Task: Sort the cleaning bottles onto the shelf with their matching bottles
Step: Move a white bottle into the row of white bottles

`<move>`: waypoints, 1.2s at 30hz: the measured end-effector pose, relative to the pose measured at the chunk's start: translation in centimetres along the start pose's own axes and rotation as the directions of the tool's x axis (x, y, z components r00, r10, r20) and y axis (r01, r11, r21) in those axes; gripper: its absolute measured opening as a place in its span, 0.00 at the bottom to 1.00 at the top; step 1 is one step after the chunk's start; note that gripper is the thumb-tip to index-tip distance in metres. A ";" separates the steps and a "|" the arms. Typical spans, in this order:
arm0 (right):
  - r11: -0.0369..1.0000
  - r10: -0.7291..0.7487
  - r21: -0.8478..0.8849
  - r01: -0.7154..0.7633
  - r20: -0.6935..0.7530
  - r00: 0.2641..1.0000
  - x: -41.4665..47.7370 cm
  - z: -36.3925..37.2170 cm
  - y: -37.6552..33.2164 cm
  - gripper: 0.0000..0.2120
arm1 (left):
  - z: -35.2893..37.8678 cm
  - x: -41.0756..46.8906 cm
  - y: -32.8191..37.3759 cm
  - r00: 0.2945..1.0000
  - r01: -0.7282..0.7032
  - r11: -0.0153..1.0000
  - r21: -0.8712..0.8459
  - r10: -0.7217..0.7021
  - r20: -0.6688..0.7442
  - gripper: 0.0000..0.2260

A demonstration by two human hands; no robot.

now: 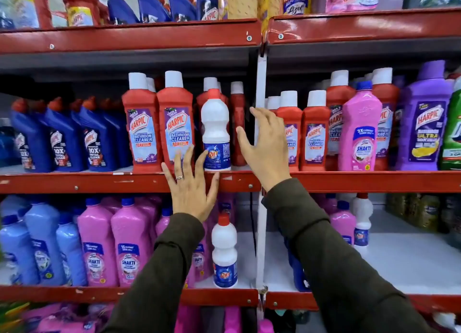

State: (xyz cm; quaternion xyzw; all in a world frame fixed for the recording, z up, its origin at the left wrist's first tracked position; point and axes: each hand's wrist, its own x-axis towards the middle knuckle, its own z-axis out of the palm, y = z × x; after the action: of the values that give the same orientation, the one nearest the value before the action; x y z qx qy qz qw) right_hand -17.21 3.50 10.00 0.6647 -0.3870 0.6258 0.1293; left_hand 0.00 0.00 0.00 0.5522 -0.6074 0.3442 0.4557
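Observation:
A white bottle with a red cap and blue label (215,130) stands upright on the middle shelf (124,181) among red Harpic bottles (142,123). My left hand (190,185) is spread open below and left of it, one fingertip touching its label. My right hand (264,145) is open just right of it, not touching. A matching white bottle (224,250) stands on the lower shelf beside pink Shakti bottles (131,247). Another white bottle (362,220) stands further right on that lower shelf. A pink bottle (359,130) sits among red ones at middle right.
Blue Harpic bottles (64,138) fill the middle shelf's left, a purple Harpic jug (426,123) its right. Light blue bottles (42,240) stand at lower left. A white upright post (260,158) divides the shelf bays. The lower right shelf (411,257) has bare white surface.

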 end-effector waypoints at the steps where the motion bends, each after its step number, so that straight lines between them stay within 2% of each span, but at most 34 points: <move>1: 1.000 -0.024 0.000 0.024 -0.006 1.000 0.4 0.5 -0.1 0.25 | 0.1 -0.4 -0.2 1.000 0.012 1.000 -0.005 -0.012 0.008 0.27; 3: 0.994 0.061 0.085 -0.068 0.081 0.995 0.9 1.4 -0.8 0.28 | 0.6 -0.9 -0.7 1.000 0.011 1.000 -0.001 -0.011 0.008 0.28; 5: 0.952 0.206 0.178 -0.248 0.226 0.952 1.5 2.8 -1.6 0.32 | 1.1 -1.5 -1.0 1.000 -0.005 1.000 -0.003 0.005 0.005 0.28; 7: 0.890 0.305 0.243 -0.386 0.312 0.900 2.2 4.3 -1.8 0.35 | 1.2 -1.3 -1.4 1.000 -0.010 1.000 -0.007 0.010 0.009 0.28; 10: 0.823 0.352 0.316 -0.472 0.370 0.860 2.6 5.3 -1.8 0.31 | 1.5 -1.4 -1.6 1.000 -0.023 1.000 -0.003 0.023 -0.012 0.29; 14: 0.800 0.355 0.369 -0.474 0.345 0.869 2.5 5.8 -1.6 0.20 | 1.4 -1.4 -1.6 0.999 -0.021 1.000 0.005 0.021 -0.027 0.28; 18: 0.809 0.358 0.362 -0.464 0.322 0.876 2.5 5.7 -1.9 0.14 | 1.5 -1.5 -1.5 0.999 -0.022 1.000 0.010 0.023 -0.032 0.28; 29: 0.826 0.299 0.406 -0.392 0.274 0.914 3.8 2.1 -1.7 0.18 | 1.4 -1.4 -1.5 0.999 -0.022 1.000 -0.019 0.022 -0.030 0.27; 36: 0.819 0.284 0.433 -0.375 0.262 0.922 2.9 -0.9 -1.8 0.20 | 1.2 -1.4 -1.5 0.999 -0.031 0.999 0.017 0.031 -0.012 0.32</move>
State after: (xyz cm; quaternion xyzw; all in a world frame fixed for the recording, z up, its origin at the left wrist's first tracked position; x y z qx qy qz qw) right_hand -16.87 4.27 13.44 0.6538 -0.3412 0.6495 -0.1850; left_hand 1.19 -0.83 -1.85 0.5445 -0.6102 0.3598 0.4492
